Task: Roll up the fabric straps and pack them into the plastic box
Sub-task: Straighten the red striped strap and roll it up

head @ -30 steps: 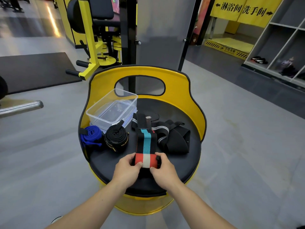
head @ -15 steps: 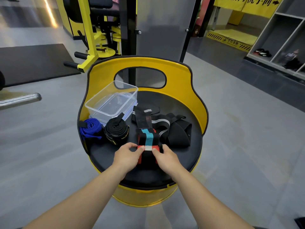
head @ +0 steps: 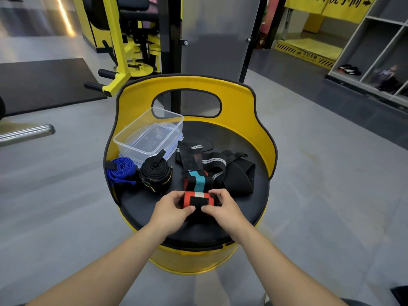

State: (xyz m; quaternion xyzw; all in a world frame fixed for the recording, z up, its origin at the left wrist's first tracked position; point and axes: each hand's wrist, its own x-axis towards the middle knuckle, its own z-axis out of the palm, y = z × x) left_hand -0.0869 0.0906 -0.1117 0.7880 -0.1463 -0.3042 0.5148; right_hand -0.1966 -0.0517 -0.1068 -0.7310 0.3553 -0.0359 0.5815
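Head view: a striped strap (head: 198,196) is being rolled near the front edge of a round black surface (head: 141,208). The roll's long axis runs left to right, with its unrolled tail stretching away toward the back edge. Both hands are closed around the roll, the left hand (head: 171,208) on its left end, the right hand (head: 223,209) on its right, equally near. A clear plastic box (head: 150,138) is seen empty at the back left, with a blue roll (head: 120,173) and a black roll (head: 155,173) before it.
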